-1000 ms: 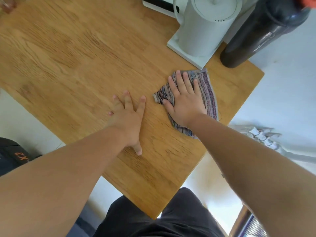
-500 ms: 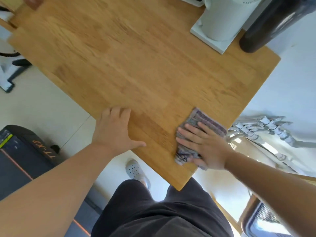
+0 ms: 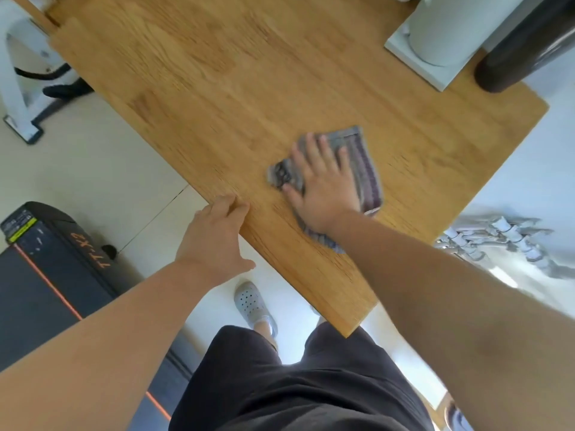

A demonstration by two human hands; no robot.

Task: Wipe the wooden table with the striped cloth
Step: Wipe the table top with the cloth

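Note:
The wooden table fills the upper middle of the head view, its near corner pointing at my legs. The striped cloth, grey and purple, lies flat on it toward the near right side. My right hand presses down on the cloth with straight, spread fingers, covering its middle. My left hand rests at the table's near left edge, fingertips on the top and the thumb hanging below the edge.
A white kettle on its white base and a dark cylindrical container stand at the table's far right corner. A black treadmill lies on the floor to the left, white pipes to the right.
My right hand has slid the cloth from the near right edge up toward the middle of the table. My left hand stays at the near left edge.

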